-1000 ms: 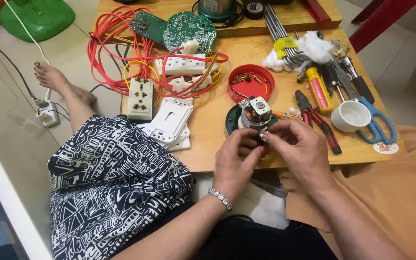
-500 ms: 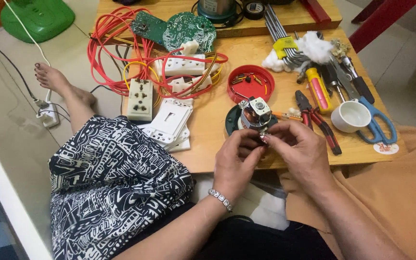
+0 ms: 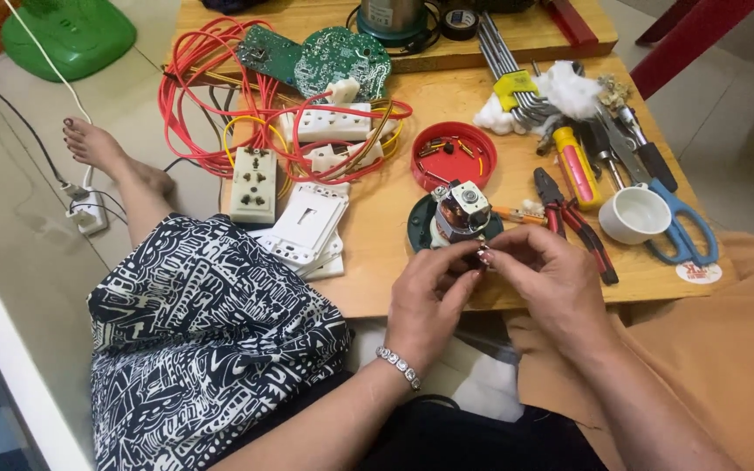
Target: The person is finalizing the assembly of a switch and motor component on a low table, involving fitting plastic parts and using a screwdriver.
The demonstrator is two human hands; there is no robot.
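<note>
Small electric motor (image 3: 462, 212): centre of the frame, upright on a dark green round base (image 3: 421, 228), on the wooden table (image 3: 377, 288). My left hand (image 3: 429, 292) and right hand (image 3: 551, 279) meet just below it, fingertips pinched narrowly together on a tiny part too small to make out. Red lid (image 3: 454, 157) with screws: just above. Red-handled pliers (image 3: 569, 218) and white cup (image 3: 634, 214): right. White switch plates (image 3: 307, 227): left. Red wire (image 3: 211, 96): upper left.
</note>
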